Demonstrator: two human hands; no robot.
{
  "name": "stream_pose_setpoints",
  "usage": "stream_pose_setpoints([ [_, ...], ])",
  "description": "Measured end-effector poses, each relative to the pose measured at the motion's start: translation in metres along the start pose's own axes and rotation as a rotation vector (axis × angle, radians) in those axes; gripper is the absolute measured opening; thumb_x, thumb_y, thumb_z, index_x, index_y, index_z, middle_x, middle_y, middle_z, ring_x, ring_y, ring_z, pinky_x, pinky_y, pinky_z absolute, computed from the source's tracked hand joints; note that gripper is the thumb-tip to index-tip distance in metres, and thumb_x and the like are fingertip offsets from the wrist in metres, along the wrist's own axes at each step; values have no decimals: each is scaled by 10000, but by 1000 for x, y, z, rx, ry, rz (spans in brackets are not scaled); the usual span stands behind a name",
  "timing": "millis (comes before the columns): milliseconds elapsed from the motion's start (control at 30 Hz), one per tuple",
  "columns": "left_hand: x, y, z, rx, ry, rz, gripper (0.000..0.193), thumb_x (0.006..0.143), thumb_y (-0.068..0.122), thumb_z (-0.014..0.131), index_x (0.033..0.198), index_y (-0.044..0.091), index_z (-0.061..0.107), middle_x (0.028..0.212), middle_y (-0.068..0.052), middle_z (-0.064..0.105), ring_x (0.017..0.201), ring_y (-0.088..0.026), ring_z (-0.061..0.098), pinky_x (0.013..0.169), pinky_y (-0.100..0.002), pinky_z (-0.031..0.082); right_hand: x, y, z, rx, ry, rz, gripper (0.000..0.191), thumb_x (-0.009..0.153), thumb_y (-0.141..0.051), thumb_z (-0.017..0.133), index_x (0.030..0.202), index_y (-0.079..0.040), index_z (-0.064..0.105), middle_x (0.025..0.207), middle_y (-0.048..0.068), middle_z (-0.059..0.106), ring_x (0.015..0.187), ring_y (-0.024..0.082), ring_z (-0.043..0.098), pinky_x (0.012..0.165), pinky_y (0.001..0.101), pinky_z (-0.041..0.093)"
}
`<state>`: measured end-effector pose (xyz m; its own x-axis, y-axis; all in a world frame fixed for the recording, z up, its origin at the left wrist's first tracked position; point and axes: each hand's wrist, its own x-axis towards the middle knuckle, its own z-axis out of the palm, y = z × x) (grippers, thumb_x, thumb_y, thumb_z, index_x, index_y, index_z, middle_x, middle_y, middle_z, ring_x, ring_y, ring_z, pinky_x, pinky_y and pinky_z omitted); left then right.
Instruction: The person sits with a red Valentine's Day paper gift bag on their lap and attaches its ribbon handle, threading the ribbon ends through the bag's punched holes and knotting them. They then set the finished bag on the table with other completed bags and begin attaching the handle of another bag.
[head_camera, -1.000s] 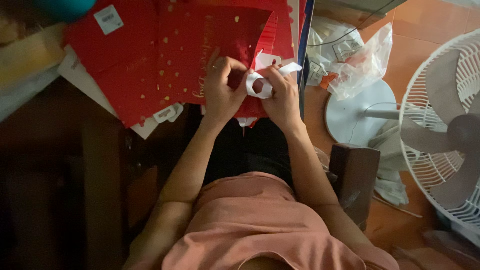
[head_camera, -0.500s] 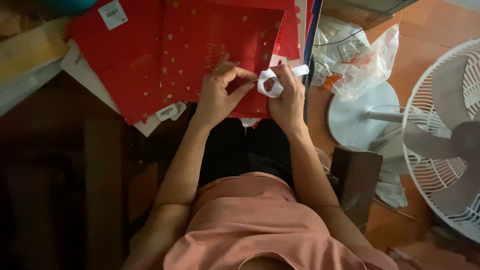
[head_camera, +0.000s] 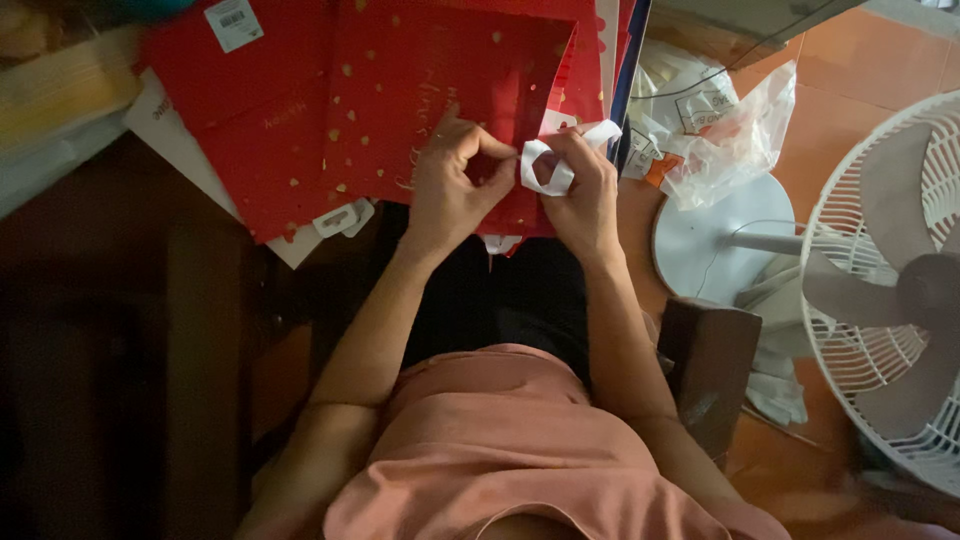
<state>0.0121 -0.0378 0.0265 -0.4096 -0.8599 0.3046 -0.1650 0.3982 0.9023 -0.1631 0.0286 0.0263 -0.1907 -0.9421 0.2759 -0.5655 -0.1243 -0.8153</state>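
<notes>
White ribbon (head_camera: 548, 168): thin, glossy strip curled into a loop, tail pointing up-right. Left hand (head_camera: 452, 185) pinches the loop's left side; right hand (head_camera: 585, 190) grips its right. Beneath: red card sheets (head_camera: 400, 90), gold-flecked, flat. Right: crinkled clear plastic bag (head_camera: 735, 140), white wire-caged fan (head_camera: 880, 290) on the orange floor (head_camera: 850, 60).

A home floor workspace: orange floor tiles (head_camera: 850, 110), a white standing fan (head_camera: 890, 290), stacked red gift bags (head_camera: 400, 110).
</notes>
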Motion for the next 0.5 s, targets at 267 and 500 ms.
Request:
stream_pose_setpoints([
  [267,2,10,1,129,-10,89,89,879,98,807,894,93,720,821,-13,675,931,-199,646,1247,-580,277,0,3,-4,27,-47,-26,276,851,74,666,1120,27,626,979,136,655,891,241,654,786,322,499],
  [500,5,16,-3,157,-70,43,69,884,71,771,905,64,706,856,-43,700,954,-233,653,1251,-559,313,2,7,-2,67,-4,79,192,909,31,684,1096,24,644,920,109,665,852,154,623,788,297,511],
])
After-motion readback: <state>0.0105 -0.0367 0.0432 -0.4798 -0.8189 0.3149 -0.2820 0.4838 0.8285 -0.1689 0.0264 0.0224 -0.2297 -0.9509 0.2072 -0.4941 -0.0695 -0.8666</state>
